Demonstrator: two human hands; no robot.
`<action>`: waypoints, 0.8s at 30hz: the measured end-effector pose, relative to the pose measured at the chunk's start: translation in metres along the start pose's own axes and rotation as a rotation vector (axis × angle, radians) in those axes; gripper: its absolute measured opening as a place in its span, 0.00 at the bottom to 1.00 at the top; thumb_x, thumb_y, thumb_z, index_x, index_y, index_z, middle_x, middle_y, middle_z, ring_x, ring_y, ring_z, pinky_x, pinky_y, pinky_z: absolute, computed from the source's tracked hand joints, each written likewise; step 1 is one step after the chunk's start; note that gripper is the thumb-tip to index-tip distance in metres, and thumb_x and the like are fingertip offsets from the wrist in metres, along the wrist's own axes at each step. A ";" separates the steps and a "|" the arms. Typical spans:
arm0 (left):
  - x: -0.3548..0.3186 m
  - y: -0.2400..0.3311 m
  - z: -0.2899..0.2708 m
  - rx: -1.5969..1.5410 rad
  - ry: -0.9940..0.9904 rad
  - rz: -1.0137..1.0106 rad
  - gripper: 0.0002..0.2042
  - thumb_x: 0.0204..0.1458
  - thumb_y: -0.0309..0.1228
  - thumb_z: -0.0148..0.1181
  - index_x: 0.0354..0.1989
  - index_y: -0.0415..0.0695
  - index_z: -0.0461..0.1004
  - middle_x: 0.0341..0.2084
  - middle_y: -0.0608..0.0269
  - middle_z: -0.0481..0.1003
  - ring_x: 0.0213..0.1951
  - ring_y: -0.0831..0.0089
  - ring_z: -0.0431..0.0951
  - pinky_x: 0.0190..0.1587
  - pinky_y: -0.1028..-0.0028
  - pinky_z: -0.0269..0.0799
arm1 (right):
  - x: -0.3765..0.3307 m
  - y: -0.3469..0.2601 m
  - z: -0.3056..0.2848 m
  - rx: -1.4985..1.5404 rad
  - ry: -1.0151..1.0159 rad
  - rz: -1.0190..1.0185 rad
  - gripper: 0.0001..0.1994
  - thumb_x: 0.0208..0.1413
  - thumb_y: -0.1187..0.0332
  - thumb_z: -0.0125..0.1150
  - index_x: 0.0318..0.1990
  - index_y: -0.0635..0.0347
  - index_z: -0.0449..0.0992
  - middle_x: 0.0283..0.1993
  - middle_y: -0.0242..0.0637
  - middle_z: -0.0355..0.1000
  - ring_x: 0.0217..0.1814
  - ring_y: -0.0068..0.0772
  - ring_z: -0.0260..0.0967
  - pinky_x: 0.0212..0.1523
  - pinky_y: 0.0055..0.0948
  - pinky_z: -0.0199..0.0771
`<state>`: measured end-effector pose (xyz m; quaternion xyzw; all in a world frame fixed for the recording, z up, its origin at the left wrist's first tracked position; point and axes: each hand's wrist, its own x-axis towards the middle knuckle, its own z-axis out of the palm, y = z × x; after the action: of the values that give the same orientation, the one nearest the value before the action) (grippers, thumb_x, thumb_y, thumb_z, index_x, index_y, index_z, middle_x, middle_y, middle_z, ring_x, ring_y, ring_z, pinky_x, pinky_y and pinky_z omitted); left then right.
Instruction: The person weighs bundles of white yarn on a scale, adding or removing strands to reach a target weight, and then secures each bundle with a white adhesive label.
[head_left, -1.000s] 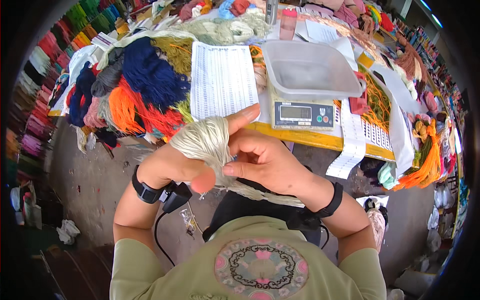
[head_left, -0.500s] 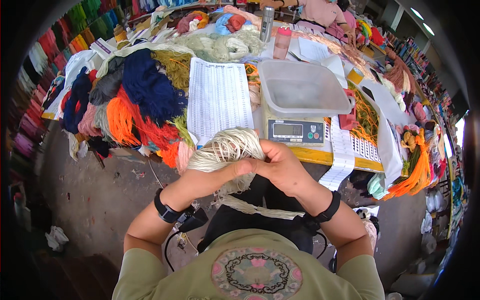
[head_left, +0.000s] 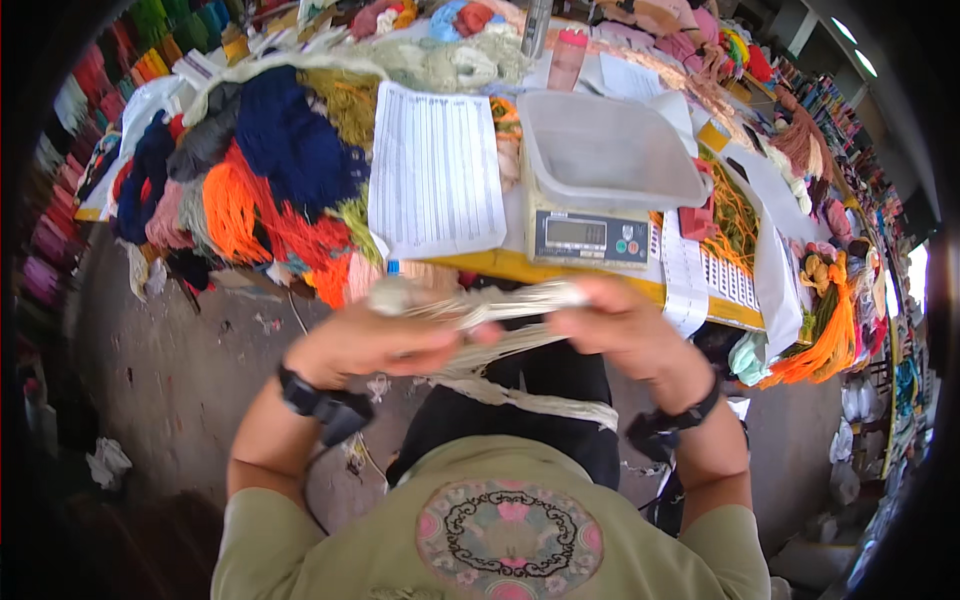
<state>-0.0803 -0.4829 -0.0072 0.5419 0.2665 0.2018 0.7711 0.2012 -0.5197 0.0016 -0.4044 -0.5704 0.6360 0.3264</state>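
A skein of cream-white yarn (head_left: 515, 303) is stretched sideways between my hands, just in front of the table edge. My left hand (head_left: 375, 338) is closed around its left end, smeared by motion. At the other end, my right hand (head_left: 622, 328) grips the strands, thumb toward the middle. Part of the yarn hangs below in a loop, and a strand bundle (head_left: 545, 402) lies across my dark trousers. Nearest on the table is a printed sheet (head_left: 437, 175). To its right stands a digital scale (head_left: 585, 238) bearing a translucent plastic tub (head_left: 612, 150).
Heaps of yarn, including a navy bundle (head_left: 290, 140) and an orange bundle (head_left: 235, 210), crowd the table's left. A pink-capped bottle (head_left: 567, 60) and a steel flask (head_left: 535, 28) stand behind the tub. A red object (head_left: 695, 210) sits beside the scale; orange yarn (head_left: 830, 325) hangs at right.
My hands have moved apart, drawing the bunched skein out into a stretched band between them. The view has tilted slightly downward.
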 end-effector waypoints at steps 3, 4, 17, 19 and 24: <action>-0.063 -0.023 -0.068 -0.345 0.450 0.279 0.14 0.56 0.36 0.59 0.42 0.36 0.73 0.20 0.73 0.69 0.14 0.88 0.59 0.14 0.85 0.52 | -0.069 0.013 -0.054 0.166 0.310 0.104 0.10 0.60 0.64 0.59 0.41 0.61 0.75 0.27 0.21 0.67 0.21 0.09 0.51 0.20 0.13 0.48; -0.088 -0.012 -0.094 -0.517 0.344 0.416 0.10 0.61 0.34 0.52 0.41 0.39 0.68 0.21 0.73 0.64 0.15 0.86 0.59 0.15 0.84 0.55 | -0.089 0.022 -0.068 0.210 0.418 0.182 0.10 0.60 0.64 0.58 0.40 0.61 0.74 0.27 0.23 0.67 0.20 0.10 0.50 0.18 0.13 0.47; -0.355 -0.021 -0.405 -0.500 1.218 0.592 0.12 0.67 0.33 0.39 0.39 0.42 0.69 0.16 0.75 0.52 0.13 0.84 0.46 0.13 0.81 0.42 | -0.287 0.158 -0.253 -0.312 1.257 0.767 0.16 0.58 0.53 0.54 0.24 0.52 0.69 0.15 0.23 0.55 0.11 0.18 0.49 0.11 0.24 0.44; -0.469 -0.010 -0.438 -0.370 1.173 0.678 0.10 0.66 0.32 0.41 0.40 0.43 0.70 0.15 0.74 0.55 0.15 0.81 0.55 0.18 0.81 0.54 | -0.268 0.219 -0.276 -0.504 1.101 0.682 0.17 0.58 0.53 0.53 0.25 0.57 0.71 0.16 0.29 0.60 0.13 0.24 0.54 0.14 0.29 0.51; -0.427 -0.083 -0.449 -0.490 1.669 0.681 0.09 0.64 0.32 0.45 0.42 0.41 0.71 0.19 0.71 0.61 0.21 0.79 0.63 0.25 0.81 0.64 | -0.263 0.181 -0.269 -1.389 0.838 0.729 0.16 0.60 0.60 0.48 0.33 0.63 0.76 0.34 0.49 0.75 0.39 0.52 0.72 0.38 0.44 0.69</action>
<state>-0.6931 -0.4395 -0.1247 0.0926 0.5110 0.7916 0.3220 0.5695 -0.6509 -0.1465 -0.8670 -0.4970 0.0106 -0.0334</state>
